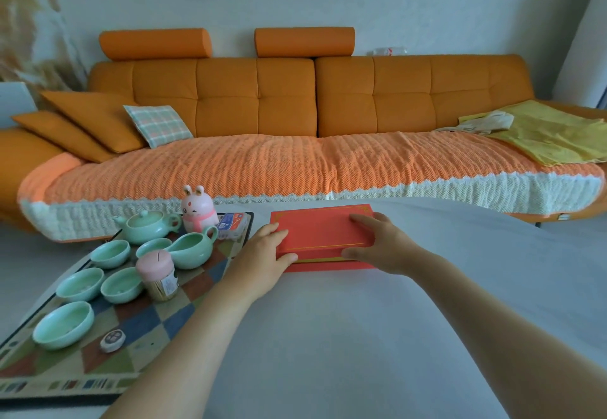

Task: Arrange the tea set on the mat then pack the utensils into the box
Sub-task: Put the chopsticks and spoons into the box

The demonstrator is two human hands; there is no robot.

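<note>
While the celadon teapot [146, 227] and cups [110, 254] already sit on the checkered mat [138, 330], both hands grip the red box [323, 236] on the white counter [361, 336]: left hand [266, 256] and right hand [382, 243] clasp opposite ends of what seems its lid. Next, probably, lifting it straight off.

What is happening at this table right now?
A person has both hands on a flat red cardboard box: the left hand grips its left end and the right hand its right end. The lid is on. The pale green ceramic tea set stands on the checkered mat beside it.
</note>
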